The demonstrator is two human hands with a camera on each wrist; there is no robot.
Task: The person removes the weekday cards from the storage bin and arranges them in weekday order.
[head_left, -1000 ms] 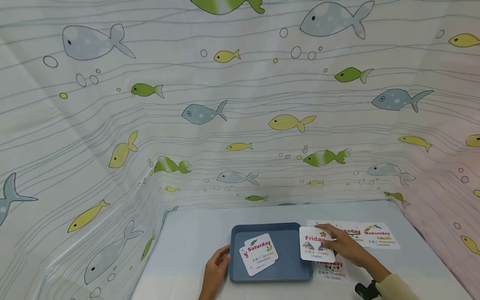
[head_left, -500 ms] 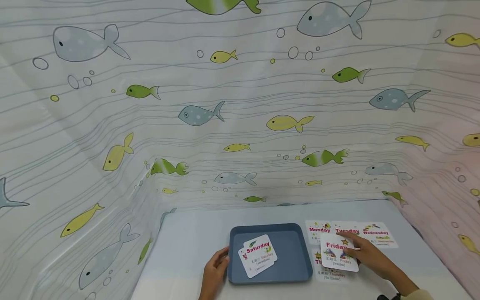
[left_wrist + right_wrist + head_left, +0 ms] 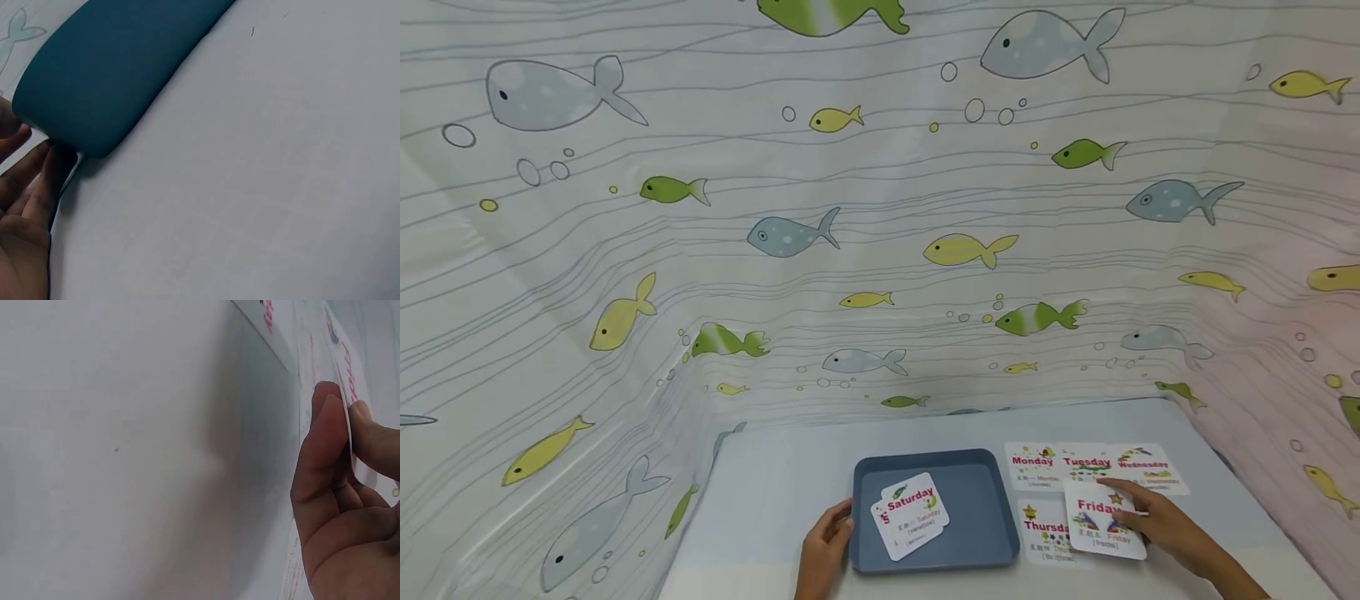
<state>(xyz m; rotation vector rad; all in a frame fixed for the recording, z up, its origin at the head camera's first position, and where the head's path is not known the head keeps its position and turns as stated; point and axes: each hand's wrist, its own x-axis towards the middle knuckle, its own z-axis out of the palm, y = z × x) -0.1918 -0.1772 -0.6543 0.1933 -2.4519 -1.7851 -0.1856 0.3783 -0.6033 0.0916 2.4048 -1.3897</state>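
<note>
In the head view, my right hand point(image 3: 1161, 521) pinches the Friday card point(image 3: 1105, 542) by its right side. The right wrist view shows that card point(image 3: 345, 369) edge-on between thumb and fingertips, angled up from the surface. It overlaps the right part of the Thursday card point(image 3: 1041, 550). My left hand point(image 3: 826, 546) touches the left side of the blue tray point(image 3: 973, 554), its loosely bent fingers along the outer wall. The left wrist view has these fingers point(image 3: 37, 187) at the tray's corner. In the tray, the Saturday card point(image 3: 917, 508) lies on another, mostly hidden card.
Behind the Thursday card, the Monday card point(image 3: 1030, 475), Tuesday card point(image 3: 1084, 462) and Wednesday card point(image 3: 1150, 467) lie in a row on the white table point(image 3: 775, 467). A fish-patterned sheet point(image 3: 805, 300) surrounds the table's back and sides.
My right hand has carried the Friday card rightward and toward me, from beside the tray to the Thursday card's right part. My left hand has stayed at the tray.
</note>
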